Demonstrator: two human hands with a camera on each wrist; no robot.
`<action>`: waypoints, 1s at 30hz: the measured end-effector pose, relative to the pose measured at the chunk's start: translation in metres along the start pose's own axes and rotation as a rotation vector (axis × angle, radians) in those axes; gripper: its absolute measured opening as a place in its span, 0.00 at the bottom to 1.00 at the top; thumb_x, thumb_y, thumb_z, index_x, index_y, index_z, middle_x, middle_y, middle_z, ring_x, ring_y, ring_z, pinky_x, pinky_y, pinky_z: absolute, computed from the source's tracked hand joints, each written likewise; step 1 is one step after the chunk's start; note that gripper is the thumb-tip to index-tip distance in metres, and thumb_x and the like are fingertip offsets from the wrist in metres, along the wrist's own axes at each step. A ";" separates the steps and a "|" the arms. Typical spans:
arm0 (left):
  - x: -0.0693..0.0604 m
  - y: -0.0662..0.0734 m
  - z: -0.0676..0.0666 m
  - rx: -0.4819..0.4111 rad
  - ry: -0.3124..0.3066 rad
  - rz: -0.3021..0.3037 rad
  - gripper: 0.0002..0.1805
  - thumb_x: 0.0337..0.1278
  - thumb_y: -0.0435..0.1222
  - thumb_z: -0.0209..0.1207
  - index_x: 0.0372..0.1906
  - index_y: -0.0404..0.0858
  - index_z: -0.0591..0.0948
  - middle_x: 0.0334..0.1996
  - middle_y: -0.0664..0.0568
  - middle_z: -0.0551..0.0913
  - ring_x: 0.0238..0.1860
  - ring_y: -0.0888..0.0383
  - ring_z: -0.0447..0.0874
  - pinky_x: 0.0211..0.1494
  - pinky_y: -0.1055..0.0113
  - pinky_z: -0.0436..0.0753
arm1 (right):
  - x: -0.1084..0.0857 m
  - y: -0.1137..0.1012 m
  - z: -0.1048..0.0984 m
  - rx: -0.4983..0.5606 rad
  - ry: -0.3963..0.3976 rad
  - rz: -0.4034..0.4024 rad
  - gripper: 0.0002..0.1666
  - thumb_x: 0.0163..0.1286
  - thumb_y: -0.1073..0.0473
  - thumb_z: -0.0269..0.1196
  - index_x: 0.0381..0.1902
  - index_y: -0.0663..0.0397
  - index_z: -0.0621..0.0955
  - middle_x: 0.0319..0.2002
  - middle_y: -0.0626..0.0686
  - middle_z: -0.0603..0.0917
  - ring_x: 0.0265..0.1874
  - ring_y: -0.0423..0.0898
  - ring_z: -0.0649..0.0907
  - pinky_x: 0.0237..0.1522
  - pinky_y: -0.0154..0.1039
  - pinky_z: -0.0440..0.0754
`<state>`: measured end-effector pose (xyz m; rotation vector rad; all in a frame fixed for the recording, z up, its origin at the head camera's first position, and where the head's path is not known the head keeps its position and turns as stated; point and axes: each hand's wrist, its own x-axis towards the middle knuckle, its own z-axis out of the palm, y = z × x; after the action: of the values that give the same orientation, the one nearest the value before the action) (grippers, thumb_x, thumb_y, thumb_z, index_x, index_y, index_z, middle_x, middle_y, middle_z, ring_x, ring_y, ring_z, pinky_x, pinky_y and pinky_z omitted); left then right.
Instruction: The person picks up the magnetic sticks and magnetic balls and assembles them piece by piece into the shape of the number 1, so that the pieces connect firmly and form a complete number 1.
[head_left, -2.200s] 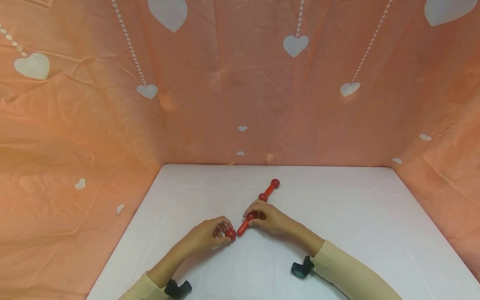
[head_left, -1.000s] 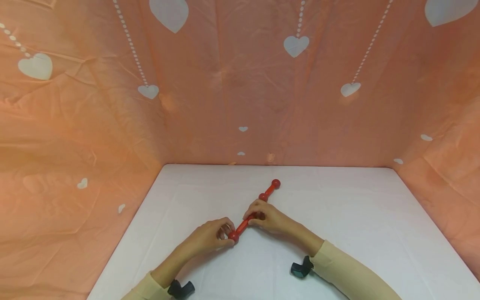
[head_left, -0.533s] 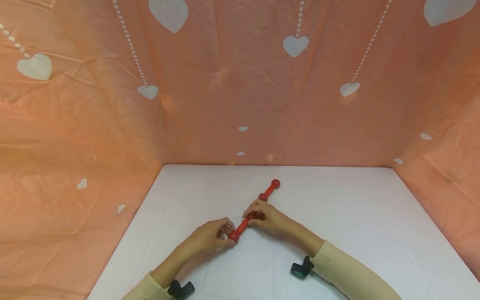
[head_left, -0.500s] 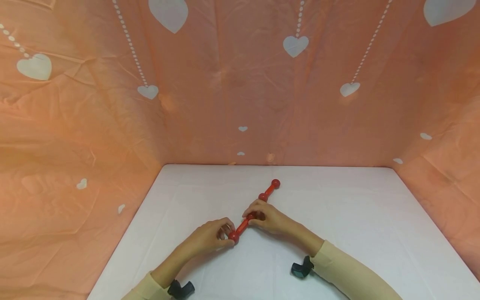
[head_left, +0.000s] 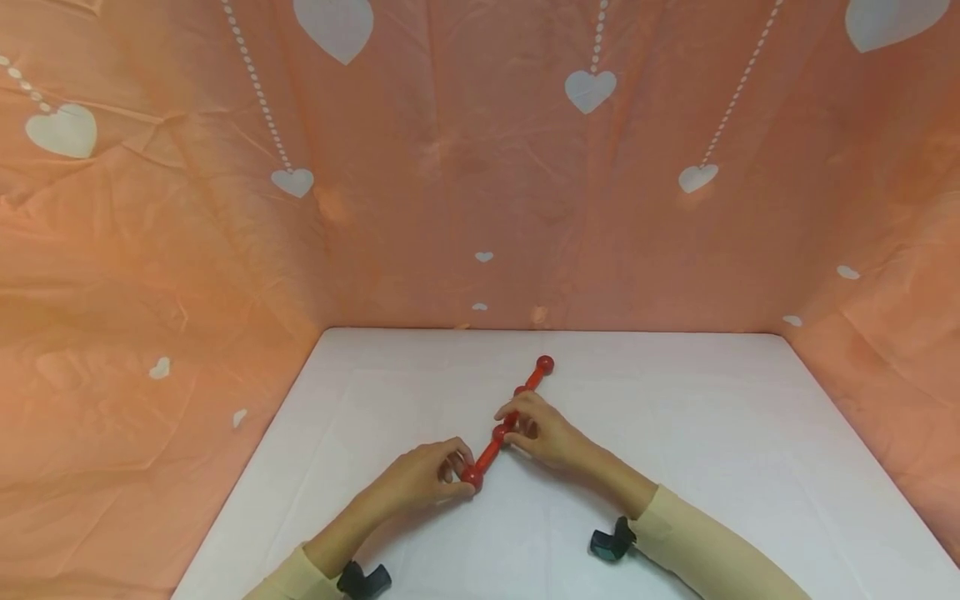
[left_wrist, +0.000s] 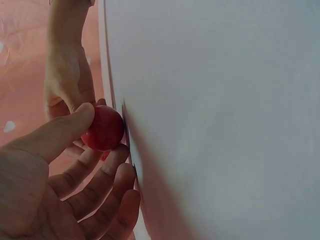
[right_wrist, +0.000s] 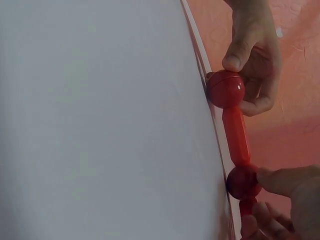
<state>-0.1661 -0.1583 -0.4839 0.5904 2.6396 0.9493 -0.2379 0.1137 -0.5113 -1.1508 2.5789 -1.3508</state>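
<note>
A chain of glossy red balls joined by red rods runs diagonally over the white tabletop. My left hand [head_left: 423, 479] pinches the ball [head_left: 472, 477] at its near end, thumb on one side and fingertips on the other. That ball touches the end of a faceted rod [right_wrist: 235, 136]. Farther up the chain, my right hand [head_left: 551, 433] grips it just beyond the second ball [right_wrist: 243, 181], with the thumb against that ball. Its fingers partly hide the middle rod. Beyond them, the last rod [head_left: 535, 379] leads to the far ball [head_left: 545, 364].
The white table [head_left: 675, 433] meets an orange cloth backdrop [head_left: 420, 208] with white hearts at its back and sides. A black wrist camera [head_left: 363, 581] sits by the left cuff, another black camera [head_left: 612, 540] by the right.
My left hand brought the near ball rightward against the rod, closing the gap seen earlier. Since then my right hand has shifted slightly up the chain, and the chain's far end has moved slightly left.
</note>
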 end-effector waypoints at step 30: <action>0.015 0.023 0.026 0.006 -0.036 0.091 0.16 0.61 0.44 0.77 0.49 0.53 0.82 0.37 0.70 0.85 0.35 0.69 0.78 0.40 0.69 0.78 | -0.025 -0.001 -0.012 -0.076 -0.033 0.211 0.21 0.72 0.60 0.73 0.61 0.43 0.85 0.44 0.42 0.84 0.36 0.42 0.77 0.39 0.35 0.79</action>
<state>-0.1629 -0.1212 -0.4895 0.7276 2.6038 0.9476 -0.2228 0.1370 -0.5113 -0.8704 2.6585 -1.1899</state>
